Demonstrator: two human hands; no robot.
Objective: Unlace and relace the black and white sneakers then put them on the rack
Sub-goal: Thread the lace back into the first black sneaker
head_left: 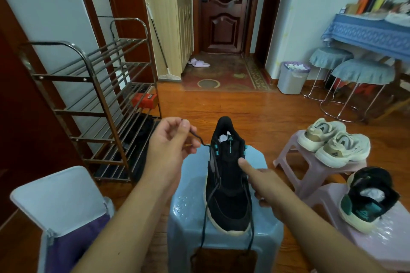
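Observation:
A black sneaker [228, 186] with a pale sole and teal eyelets stands on a light blue plastic stool [261, 241], heel away from me. My left hand [170, 146] pinches the end of its black lace [197, 138], drawn out from a top eyelet on the shoe's left side. My right hand [264, 182] rests against the shoe's right side, with the index finger pressing on the tongue area. Two lace lengths hang down over the stool's front. The second black sneaker [366, 199] lies on a pink stool [377, 250] at the right.
A metal shoe rack [93, 99] stands at the left with a red box on a lower shelf. A pair of cream sneakers [332, 142] sits on another pink stool. A lidded bin [60, 210] is at my lower left. Covered stools and a waste bin stand farther right.

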